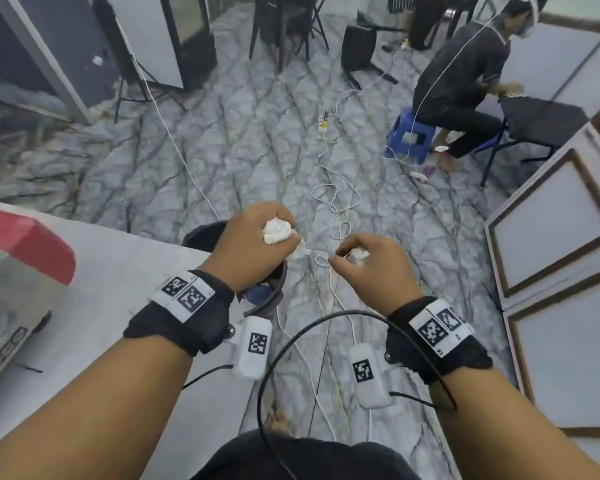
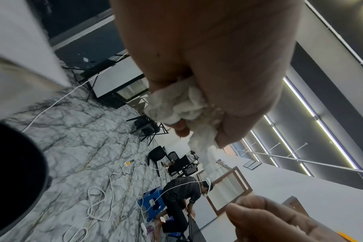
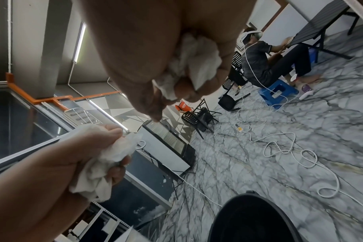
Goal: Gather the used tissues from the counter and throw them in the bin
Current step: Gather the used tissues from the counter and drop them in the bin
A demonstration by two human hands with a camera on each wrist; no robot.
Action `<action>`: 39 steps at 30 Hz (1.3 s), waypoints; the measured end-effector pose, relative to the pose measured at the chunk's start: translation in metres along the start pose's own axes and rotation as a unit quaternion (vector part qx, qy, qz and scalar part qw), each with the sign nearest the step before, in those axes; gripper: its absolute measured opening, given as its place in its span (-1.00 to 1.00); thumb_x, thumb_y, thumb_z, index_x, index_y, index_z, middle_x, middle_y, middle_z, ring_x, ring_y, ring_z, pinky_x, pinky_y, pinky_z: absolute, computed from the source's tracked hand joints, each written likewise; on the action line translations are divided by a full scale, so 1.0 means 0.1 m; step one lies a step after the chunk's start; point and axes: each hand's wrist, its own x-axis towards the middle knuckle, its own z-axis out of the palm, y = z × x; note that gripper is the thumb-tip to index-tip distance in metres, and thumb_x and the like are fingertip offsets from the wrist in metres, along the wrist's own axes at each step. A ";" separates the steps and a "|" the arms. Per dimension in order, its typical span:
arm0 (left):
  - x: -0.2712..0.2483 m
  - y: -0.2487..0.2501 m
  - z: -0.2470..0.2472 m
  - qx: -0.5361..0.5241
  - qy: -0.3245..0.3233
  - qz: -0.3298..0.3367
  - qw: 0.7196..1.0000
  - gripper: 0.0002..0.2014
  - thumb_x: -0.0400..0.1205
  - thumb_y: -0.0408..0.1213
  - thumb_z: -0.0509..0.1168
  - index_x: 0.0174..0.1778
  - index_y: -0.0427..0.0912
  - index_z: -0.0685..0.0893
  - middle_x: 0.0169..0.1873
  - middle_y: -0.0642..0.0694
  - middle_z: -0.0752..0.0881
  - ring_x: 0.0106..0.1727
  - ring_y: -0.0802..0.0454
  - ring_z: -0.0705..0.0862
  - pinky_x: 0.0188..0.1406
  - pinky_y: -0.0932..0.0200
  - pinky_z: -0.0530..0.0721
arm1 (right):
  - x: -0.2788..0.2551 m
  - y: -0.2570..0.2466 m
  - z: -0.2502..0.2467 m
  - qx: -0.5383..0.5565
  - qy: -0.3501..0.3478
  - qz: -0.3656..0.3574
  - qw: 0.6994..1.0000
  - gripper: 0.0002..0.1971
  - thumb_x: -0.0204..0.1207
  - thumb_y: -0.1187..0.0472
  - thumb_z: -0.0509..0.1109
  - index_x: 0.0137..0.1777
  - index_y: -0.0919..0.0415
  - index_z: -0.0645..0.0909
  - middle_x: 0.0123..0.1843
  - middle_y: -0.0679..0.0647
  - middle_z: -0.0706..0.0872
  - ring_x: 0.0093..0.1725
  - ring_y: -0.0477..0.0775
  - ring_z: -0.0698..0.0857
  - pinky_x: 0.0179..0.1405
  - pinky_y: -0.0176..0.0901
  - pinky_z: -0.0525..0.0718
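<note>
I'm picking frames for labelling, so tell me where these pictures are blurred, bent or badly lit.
Head view: wide-angle bend at the edges, the red-lidded appliance smeared, both tissue wads sharp. Left wrist view: the left hand is close, soft and dim; the bin is a dark blur. Right wrist view: the right hand is shadowed and ceiling strip lights glare.

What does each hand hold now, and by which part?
The left hand grips a crumpled tissue wad around its middle, one end hanging free. The right hand grips a smaller tissue wad, nearly enclosed in the fist.
</note>
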 end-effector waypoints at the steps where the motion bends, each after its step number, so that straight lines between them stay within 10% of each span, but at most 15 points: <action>1: 0.17 -0.03 -0.03 0.001 0.003 0.000 1.000 -0.91 0.47 -0.23 0.48 -0.19 0.01 0.70 -0.19 0.07 0.70 -0.17 0.17 0.63 -0.18 0.31 0.56 | 0.17 -0.03 0.01 0.001 0.000 0.004 1.000 -0.91 0.42 0.10 0.56 -0.25 0.00 0.70 -0.23 -0.22 0.73 -0.13 -0.25 0.63 -0.20 -0.72 0.39; 10: 1.37 -0.67 -0.30 0.004 0.061 -0.055 0.997 -0.88 0.48 -0.21 0.48 -0.14 0.07 0.69 -0.10 0.10 0.70 -0.09 0.16 0.64 -0.15 0.37 0.51 | 1.83 -0.16 0.48 0.025 -0.077 -0.021 0.997 -0.90 0.41 0.10 0.57 -0.27 0.02 0.71 -0.23 -0.21 0.76 -0.10 -0.39 0.63 -0.17 -0.65 0.42; 20: 2.47 -1.53 -0.46 0.010 0.226 -0.263 0.938 -0.86 0.48 -0.23 0.47 -0.12 0.06 0.66 -0.05 0.02 0.67 -0.05 0.08 0.61 -0.19 0.53 0.44 | 3.90 -0.25 1.53 0.057 -0.296 -0.086 0.950 -0.88 0.42 0.09 0.56 -0.28 0.05 0.72 -0.27 -0.11 0.78 -0.26 -0.18 0.70 -0.24 -0.40 0.55; 25: 2.69 -1.98 -0.23 -0.084 0.308 -0.407 0.856 -0.89 0.48 -0.14 0.47 -0.14 0.01 0.69 -0.16 -0.09 0.74 -0.18 -0.13 0.69 -0.13 -0.01 0.66 | 4.51 -0.05 2.13 0.054 -0.402 -0.013 0.914 -0.79 0.39 -0.03 0.51 -0.29 0.10 0.72 -0.37 -0.03 0.73 -0.38 -0.02 0.66 -0.27 -0.05 0.70; 28: 2.64 -2.37 0.05 -0.138 0.344 -0.494 0.787 -0.82 0.38 -0.05 0.44 -0.15 0.01 0.70 -0.29 -0.06 0.75 -0.34 -0.10 0.69 -0.12 -0.15 0.72 | 4.63 0.18 2.53 0.050 -0.453 0.061 0.888 -0.71 0.45 0.00 0.50 -0.21 0.27 0.72 -0.36 0.16 0.73 -0.45 0.01 0.63 -0.41 -0.19 0.66; 34: 2.39 -3.30 0.86 -0.197 0.366 -0.618 0.667 -0.72 0.37 -0.02 0.40 -0.05 0.00 0.66 -0.14 -0.10 0.77 -0.08 -0.12 0.74 0.02 -0.11 0.70 | 4.48 0.92 3.31 0.024 -0.491 0.224 0.842 -0.74 0.47 0.01 0.49 -0.24 0.23 0.75 -0.46 0.21 0.68 -0.41 0.17 0.64 -0.27 0.04 0.64; 39: 2.22 -4.06 1.52 -0.286 0.394 -0.661 0.572 -0.84 0.54 -0.17 0.39 0.00 -0.06 0.64 -0.10 -0.18 0.78 -0.16 -0.11 0.73 -0.18 0.01 0.68 | 4.31 1.56 4.01 0.041 -0.479 0.370 0.795 -0.66 0.25 -0.07 0.47 -0.16 0.21 0.74 -0.15 0.40 0.79 -0.24 0.26 0.71 -0.15 0.15 0.64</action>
